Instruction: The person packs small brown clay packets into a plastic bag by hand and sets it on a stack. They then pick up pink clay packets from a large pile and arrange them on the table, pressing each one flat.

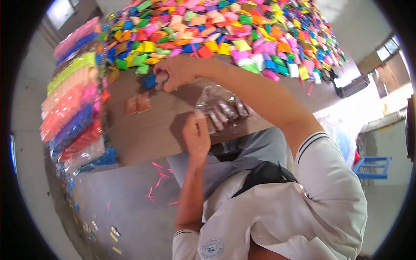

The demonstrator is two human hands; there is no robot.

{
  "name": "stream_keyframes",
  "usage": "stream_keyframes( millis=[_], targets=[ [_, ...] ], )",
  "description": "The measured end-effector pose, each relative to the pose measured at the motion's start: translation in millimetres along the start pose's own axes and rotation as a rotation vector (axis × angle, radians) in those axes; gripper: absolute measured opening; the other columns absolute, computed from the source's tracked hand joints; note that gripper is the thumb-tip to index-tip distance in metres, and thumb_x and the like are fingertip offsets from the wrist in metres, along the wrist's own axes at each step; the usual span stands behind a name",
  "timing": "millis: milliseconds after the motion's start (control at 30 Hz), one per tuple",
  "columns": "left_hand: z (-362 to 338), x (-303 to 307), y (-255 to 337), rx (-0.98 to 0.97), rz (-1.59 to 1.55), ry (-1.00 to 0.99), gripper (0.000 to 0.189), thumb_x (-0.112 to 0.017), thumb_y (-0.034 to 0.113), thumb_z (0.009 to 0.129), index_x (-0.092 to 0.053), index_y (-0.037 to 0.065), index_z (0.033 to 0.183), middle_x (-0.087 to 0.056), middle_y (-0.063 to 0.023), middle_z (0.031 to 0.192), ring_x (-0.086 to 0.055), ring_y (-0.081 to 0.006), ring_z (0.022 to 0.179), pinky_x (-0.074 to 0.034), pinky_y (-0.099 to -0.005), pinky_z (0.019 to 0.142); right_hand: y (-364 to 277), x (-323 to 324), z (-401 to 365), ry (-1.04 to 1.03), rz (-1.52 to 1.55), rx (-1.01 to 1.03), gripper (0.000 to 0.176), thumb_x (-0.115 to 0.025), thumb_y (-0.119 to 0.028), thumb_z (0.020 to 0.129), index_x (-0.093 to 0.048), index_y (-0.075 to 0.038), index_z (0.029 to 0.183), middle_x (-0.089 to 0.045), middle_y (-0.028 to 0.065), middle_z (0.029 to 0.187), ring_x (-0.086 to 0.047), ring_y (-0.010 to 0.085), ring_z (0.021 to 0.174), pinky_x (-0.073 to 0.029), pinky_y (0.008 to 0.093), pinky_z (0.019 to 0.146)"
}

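My left hand (197,133) is closed at the near left edge of a clear plastic bag (212,97). Several brown packets (223,113) lie side by side inside that bag. Stretched across the table, my right hand (177,73) has its fingers pinched together; what they hold is blurred. Just beside its fingertips is a small blue packet (149,81). Two flat brown packets (138,103) lie next to each other on the brown table, to the left of my hands.
A large heap of small colourful packets (208,32) covers the table's far side. Filled clear bags sorted by colour (71,95) are stacked along the left edge. Pink strips (160,170) lie on the floor. A blue stool (372,168) stands at right.
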State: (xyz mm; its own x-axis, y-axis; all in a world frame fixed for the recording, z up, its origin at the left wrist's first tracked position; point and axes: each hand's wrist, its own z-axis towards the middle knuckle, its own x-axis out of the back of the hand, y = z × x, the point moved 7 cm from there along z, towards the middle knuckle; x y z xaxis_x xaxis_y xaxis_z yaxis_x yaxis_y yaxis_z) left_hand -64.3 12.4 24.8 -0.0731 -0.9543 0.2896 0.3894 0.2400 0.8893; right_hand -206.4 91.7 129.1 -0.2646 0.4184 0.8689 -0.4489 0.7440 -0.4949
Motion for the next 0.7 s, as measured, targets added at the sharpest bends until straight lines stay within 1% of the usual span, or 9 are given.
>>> stream_keyframes(
  millis=[67, 100, 167, 300, 400, 500, 533, 633, 700],
  targets=[
    [0.9, 2.1, 0.6, 0.025, -0.115, 0.020, 0.027, -0.052, 0.021, 0.102, -0.063, -0.002, 0.093, -0.063, -0.0152, 0.080, -0.057, -0.0223, 0.071, -0.046, -0.0357, 0.067, -8.5, 40.6, -46.8, 0.079, 0.247, -0.127, 0.052, -0.071, -0.025, 0.077, -0.058, -0.006, 0.124, -0.065, 0.0065, 0.107, -0.064, 0.0176, 0.090, -0.052, 0.0340, 0.083],
    [2.5, 4.4, 3.1, -0.007, -0.067, 0.010, 0.027, -0.052, 0.021, 0.102, -0.063, -0.003, 0.093, -0.063, -0.0150, 0.080, -0.056, -0.0220, 0.070, -0.046, -0.0356, 0.066, -0.7, 50.2, -78.9, 0.140, 0.382, -0.165, 0.053, -0.072, -0.025, 0.077, -0.058, -0.006, 0.124, -0.065, 0.0053, 0.106, -0.063, 0.0158, 0.089, -0.052, 0.0327, 0.081],
    [0.5, -3.8, 6.8, -0.025, -0.101, 0.043, 0.028, -0.051, 0.020, 0.102, -0.062, -0.004, 0.092, -0.062, -0.0146, 0.080, -0.055, -0.0214, 0.070, -0.046, -0.0354, 0.066, 8.3, 63.3, -135.5, 0.174, 0.553, -0.301, 0.054, -0.073, -0.026, 0.077, -0.058, -0.005, 0.124, -0.064, 0.0030, 0.104, -0.061, 0.0123, 0.086, -0.052, 0.0301, 0.077],
    [0.1, -7.7, 10.8, -0.036, -0.095, 0.035, 0.030, -0.049, 0.021, 0.103, -0.062, -0.004, 0.093, -0.062, -0.0139, 0.079, -0.055, -0.0209, 0.070, -0.045, -0.0342, 0.066, 44.3, 43.0, -219.3, 0.274, 0.554, -0.434, 0.051, -0.073, -0.023, 0.081, -0.058, -0.004, 0.126, -0.063, 0.0014, 0.105, -0.059, 0.0081, 0.084, -0.050, 0.0251, 0.065],
    [-0.5, -8.1, 11.2, -0.022, -0.084, 0.021, 0.030, -0.048, 0.021, 0.103, -0.062, -0.004, 0.094, -0.061, -0.0136, 0.079, -0.054, -0.0202, 0.071, -0.044, -0.0340, 0.067, 46.2, 29.0, -257.6, 0.293, 0.588, -0.621, 0.048, -0.073, -0.021, 0.082, -0.059, -0.002, 0.124, -0.063, 0.0030, 0.106, -0.059, 0.0093, 0.089, -0.051, 0.0268, 0.072],
    [0.6, -9.4, 12.8, -0.035, -0.066, 0.015, 0.031, -0.048, 0.021, 0.103, -0.063, -0.005, 0.095, -0.062, -0.0133, 0.080, -0.054, -0.0200, 0.073, -0.044, -0.0340, 0.068, 66.7, 8.1, -267.1, 0.427, 0.551, -0.556, 0.052, -0.071, -0.030, 0.076, -0.060, 0.004, 0.113, -0.066, 0.0138, 0.100, -0.063, 0.0201, 0.088, -0.051, 0.0337, 0.078],
    [0.7, -9.3, 12.6, -0.037, -0.060, 0.014, 0.031, -0.047, 0.021, 0.103, -0.063, -0.005, 0.095, -0.062, -0.0132, 0.081, -0.054, -0.0200, 0.073, -0.045, -0.0340, 0.069, 71.6, 7.9, -264.9, 0.484, 0.324, -0.503, 0.058, -0.071, -0.034, 0.074, -0.060, 0.007, 0.115, -0.066, 0.0214, 0.103, -0.064, 0.0277, 0.095, -0.050, 0.0376, 0.083],
    [0.2, -9.8, 10.1, -0.056, -0.066, 0.020, 0.031, -0.047, 0.021, 0.103, -0.063, -0.005, 0.096, -0.062, -0.0128, 0.082, -0.055, -0.0201, 0.075, -0.045, -0.0337, 0.070, 74.5, 3.8, -273.7, 0.492, 0.249, -0.579, 0.047, -0.071, -0.023, 0.084, -0.058, 0.003, 0.121, -0.064, 0.0096, 0.103, -0.060, 0.0165, 0.096, -0.049, 0.0320, 0.084],
    [-0.6, -10.1, 7.6, -0.038, -0.066, 0.013, 0.032, -0.047, 0.021, 0.104, -0.063, -0.005, 0.096, -0.063, -0.0125, 0.083, -0.056, -0.0199, 0.075, -0.045, -0.0334, 0.070, 79.1, 4.4, -273.2, 0.496, 0.247, -0.584, 0.047, -0.071, -0.023, 0.084, -0.058, 0.003, 0.121, -0.065, 0.0104, 0.104, -0.060, 0.0162, 0.096, -0.049, 0.0318, 0.084]
  ],
)
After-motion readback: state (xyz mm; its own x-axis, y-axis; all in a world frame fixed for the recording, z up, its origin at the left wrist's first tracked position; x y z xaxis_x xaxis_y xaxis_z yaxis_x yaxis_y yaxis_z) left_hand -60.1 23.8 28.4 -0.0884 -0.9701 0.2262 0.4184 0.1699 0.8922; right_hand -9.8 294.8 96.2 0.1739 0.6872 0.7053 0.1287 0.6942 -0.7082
